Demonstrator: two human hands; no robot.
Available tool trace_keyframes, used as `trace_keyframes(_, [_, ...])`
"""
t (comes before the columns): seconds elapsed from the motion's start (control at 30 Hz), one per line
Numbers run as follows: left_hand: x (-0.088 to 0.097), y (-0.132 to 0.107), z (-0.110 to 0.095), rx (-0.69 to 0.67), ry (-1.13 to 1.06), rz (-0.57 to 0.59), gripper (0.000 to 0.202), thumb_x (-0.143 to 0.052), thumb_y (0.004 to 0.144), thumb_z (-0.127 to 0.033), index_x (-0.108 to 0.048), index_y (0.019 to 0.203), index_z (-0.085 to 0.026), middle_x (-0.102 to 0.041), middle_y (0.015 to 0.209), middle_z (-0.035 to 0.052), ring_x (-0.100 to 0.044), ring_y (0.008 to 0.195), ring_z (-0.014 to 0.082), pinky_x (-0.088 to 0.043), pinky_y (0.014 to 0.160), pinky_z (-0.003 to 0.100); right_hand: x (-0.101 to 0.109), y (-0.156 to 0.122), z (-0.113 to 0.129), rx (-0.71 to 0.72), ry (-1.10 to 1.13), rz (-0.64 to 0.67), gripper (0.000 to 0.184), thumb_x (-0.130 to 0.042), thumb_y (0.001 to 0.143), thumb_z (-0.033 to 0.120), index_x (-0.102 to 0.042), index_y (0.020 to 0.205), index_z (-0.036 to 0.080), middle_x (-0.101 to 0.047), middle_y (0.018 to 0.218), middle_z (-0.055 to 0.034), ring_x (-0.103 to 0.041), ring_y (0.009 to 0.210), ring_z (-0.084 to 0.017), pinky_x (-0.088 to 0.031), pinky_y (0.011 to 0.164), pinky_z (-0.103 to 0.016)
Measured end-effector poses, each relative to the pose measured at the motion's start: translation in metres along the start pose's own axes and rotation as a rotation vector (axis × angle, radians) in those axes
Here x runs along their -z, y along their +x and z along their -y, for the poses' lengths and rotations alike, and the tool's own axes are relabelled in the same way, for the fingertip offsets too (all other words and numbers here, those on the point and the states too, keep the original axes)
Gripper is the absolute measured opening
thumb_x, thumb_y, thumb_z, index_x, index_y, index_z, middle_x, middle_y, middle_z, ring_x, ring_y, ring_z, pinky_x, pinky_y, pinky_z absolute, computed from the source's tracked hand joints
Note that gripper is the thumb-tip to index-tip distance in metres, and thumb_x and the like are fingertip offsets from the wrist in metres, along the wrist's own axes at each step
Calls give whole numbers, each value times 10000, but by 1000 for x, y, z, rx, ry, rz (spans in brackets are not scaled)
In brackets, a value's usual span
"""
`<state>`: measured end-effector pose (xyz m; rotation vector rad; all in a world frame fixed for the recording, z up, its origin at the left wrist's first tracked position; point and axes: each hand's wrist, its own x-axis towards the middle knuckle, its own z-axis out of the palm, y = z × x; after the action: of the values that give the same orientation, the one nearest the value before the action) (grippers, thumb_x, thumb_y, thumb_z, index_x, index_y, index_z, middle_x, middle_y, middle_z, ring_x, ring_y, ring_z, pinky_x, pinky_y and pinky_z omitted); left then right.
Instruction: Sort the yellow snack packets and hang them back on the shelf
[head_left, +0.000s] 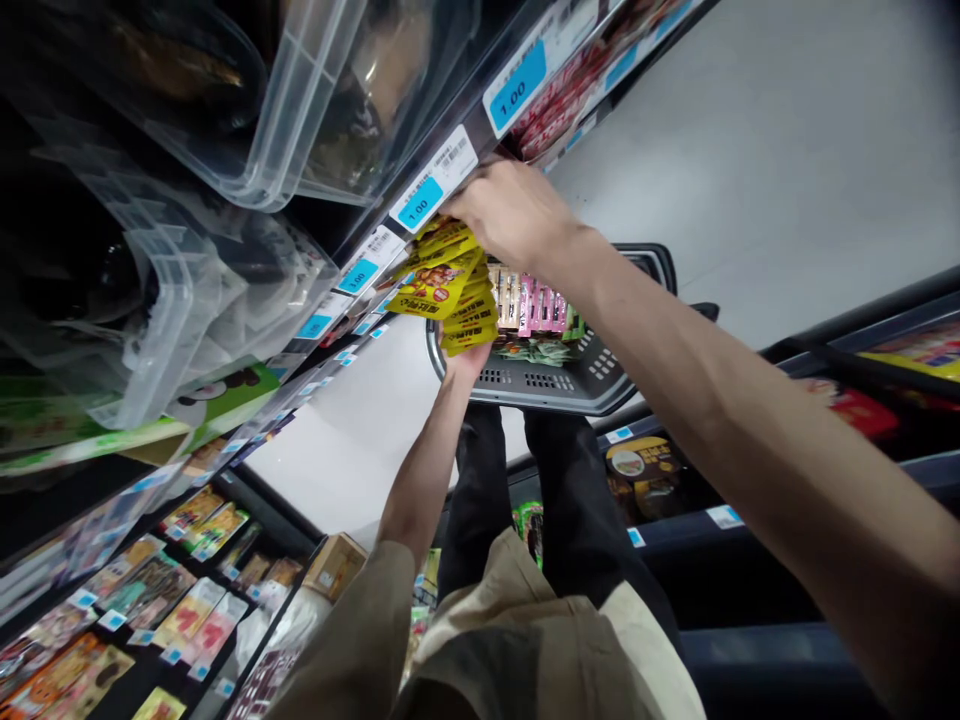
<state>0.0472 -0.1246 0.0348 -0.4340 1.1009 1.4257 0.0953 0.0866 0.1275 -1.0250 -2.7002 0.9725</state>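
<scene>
My right hand (514, 210) reaches up to the shelf edge and grips the top of a bunch of yellow snack packets (448, 285) just below the price-tag rail (435, 180). My left hand (466, 362) comes up from below and supports the bottom of the same yellow packets, mostly hidden behind them. Directly behind the packets sits a grey plastic shopping basket (555, 385) holding pink, tan and green packets (536, 305).
Clear plastic bins (247, 110) fill the shelves at upper left. Lower shelves at bottom left carry colourful snack packs (150, 600) with blue price tags. A dark display with more goods (652, 470) stands to the right. My dark trousers (525, 480) and pale floor (787, 130) show below.
</scene>
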Motion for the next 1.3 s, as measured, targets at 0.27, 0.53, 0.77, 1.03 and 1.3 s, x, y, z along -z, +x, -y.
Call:
trace_keyframes(0.27, [1,3,-1,7,63,-44,534,-463,979,-636,-711,1164,-201,-688,1254,140,-612,1251,321,-567,972,457,17,-24,-4,102,87,70,471,-423,1009,563,-652,1370,364,-605,1460,-10,-487,1376,-294,-421,1158,-520])
trace_keyframes(0.53, [1,6,1,-21,26,-20,484,-458,998,-580,-713,1163,-203,-699,1200,144,-601,1255,331,-558,977,493,18,-28,6,92,-43,73,383,-393,1057,417,-745,1200,363,-642,1382,1,-457,1380,-288,-439,1126,-543])
trace_keyframes(0.77, [1,9,-1,-7,47,-33,494,-433,1012,-576,-714,1155,-196,-698,1245,145,-616,1253,319,-543,1022,490,7,-4,11,-36,-91,-25,409,-397,1058,399,-762,1180,260,-611,1444,-48,-423,1404,-301,-396,1164,-525])
trace_keyframes(1.03, [-3,7,-1,-62,59,-40,515,-441,1000,-619,-708,1183,-218,-704,1230,134,-611,1268,320,-542,1023,493,18,-34,21,102,-6,66,554,-262,1049,567,-680,1338,343,-561,1470,-39,-391,1433,-318,-376,1147,-573])
trace_keyframes(1.3, [-5,8,-2,-25,69,-84,501,-403,1026,-575,-708,1216,-226,-680,1299,127,-607,1260,298,-551,1015,462,3,-24,6,262,9,16,443,-346,1065,388,-756,1214,311,-597,1449,-6,-400,1431,-300,-356,1143,-565])
